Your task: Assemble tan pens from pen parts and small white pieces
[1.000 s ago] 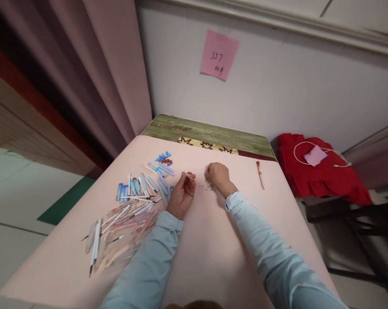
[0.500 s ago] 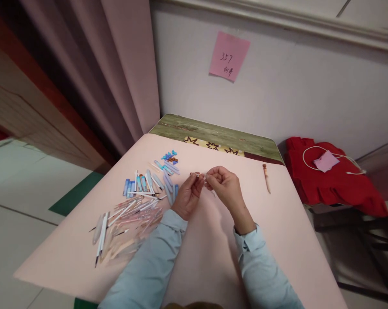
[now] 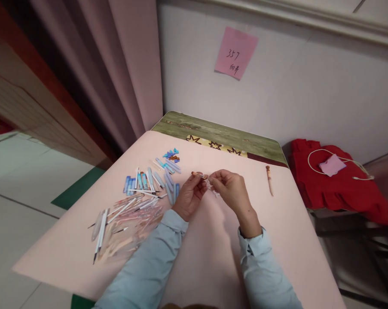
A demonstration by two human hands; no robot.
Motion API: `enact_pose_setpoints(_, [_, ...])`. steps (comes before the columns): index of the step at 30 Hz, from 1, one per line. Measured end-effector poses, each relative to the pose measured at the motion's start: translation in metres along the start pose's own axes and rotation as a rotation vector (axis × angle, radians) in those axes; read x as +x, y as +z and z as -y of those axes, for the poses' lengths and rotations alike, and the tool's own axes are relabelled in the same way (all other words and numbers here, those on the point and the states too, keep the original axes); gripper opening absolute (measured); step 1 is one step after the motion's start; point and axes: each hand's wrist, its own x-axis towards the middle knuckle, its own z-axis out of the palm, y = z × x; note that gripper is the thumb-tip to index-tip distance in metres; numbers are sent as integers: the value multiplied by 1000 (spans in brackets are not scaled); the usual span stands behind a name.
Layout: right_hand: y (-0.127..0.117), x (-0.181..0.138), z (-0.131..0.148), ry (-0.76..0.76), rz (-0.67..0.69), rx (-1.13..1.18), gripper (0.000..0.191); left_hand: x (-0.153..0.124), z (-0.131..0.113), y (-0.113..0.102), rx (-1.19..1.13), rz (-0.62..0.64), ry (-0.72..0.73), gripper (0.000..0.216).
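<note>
Between the fingertips of my left hand (image 3: 190, 198) is a small brown-and-white pen part (image 3: 198, 175), short and tube-like, held roughly level above the table. My right hand (image 3: 232, 191) is close by on its right, thumb and forefinger pinched at the part's right end; whatever those fingertips grip is too small to make out. Small whitish scraps (image 3: 213, 189) lie on the table just under the hands. Left of my hands are blue pen barrels (image 3: 169, 184), white refills with dark tips (image 3: 100, 236) and a heap of clear and pinkish slim pieces (image 3: 142, 219).
A whole pen with a brown top (image 3: 270, 180) lies on the right of the pink-covered table (image 3: 277, 266). Small blue and brown pieces (image 3: 172, 155) are grouped at the back left. Red cloth (image 3: 335, 189) with a white cord covers a stool on the right.
My right fingertips have drawn slightly away from my left hand, and more of the brown-and-white pen part shows. The whole view has shifted a little.
</note>
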Motion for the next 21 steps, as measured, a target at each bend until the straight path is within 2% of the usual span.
enact_pose_setpoints(8, [0,1,0,-23,-2,-202,13,-3,1,0,77,44,8,16])
enact_pose_setpoints(16, [0,0,2,-58,-21,-245,16,0,3,-1,99,36,9,19])
enact_pose_setpoints(21, [10,1,-1,-67,-45,-218,17,-1,4,-1,37,35,-17,18])
